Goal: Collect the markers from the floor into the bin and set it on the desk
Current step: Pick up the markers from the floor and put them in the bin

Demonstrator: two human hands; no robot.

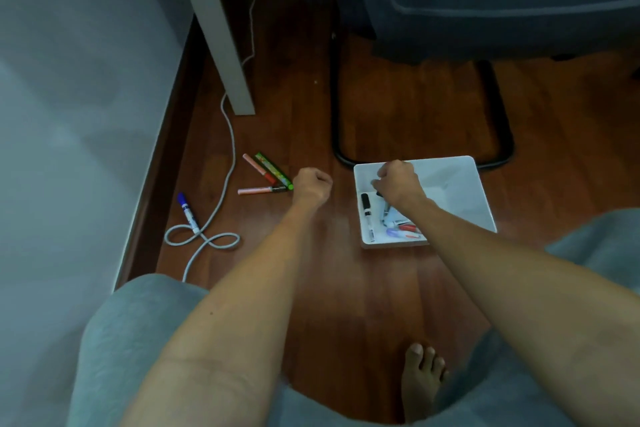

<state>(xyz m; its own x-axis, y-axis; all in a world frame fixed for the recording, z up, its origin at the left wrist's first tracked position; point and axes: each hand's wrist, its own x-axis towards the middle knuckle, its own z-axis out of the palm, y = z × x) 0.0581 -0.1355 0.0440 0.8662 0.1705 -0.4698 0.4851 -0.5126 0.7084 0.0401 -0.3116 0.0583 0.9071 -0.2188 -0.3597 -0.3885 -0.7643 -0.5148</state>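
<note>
White plastic forms the bin (460, 184), which sits on the wooden floor (398, 107) just in front of the person's knees, close enough that both arms reach it without shifting. Several markers already lie inside along its near-left side, among them a black-capped one (367, 215). The right hand (398, 182) hovers over the bin with fingers curled downward around a dark marker, seemingly about to drop it in. The left hand (311, 184) is closed in a loose fist; I cannot tell whether it holds anything. It sits just beside a cluster of three markers (268, 175), probably the next to be gathered. A blue marker (187, 213) lies farther left, resting across a looped white cable (204, 239) near the wall. Collection looks roughly half done; the counter step is not yet begun.
</note>
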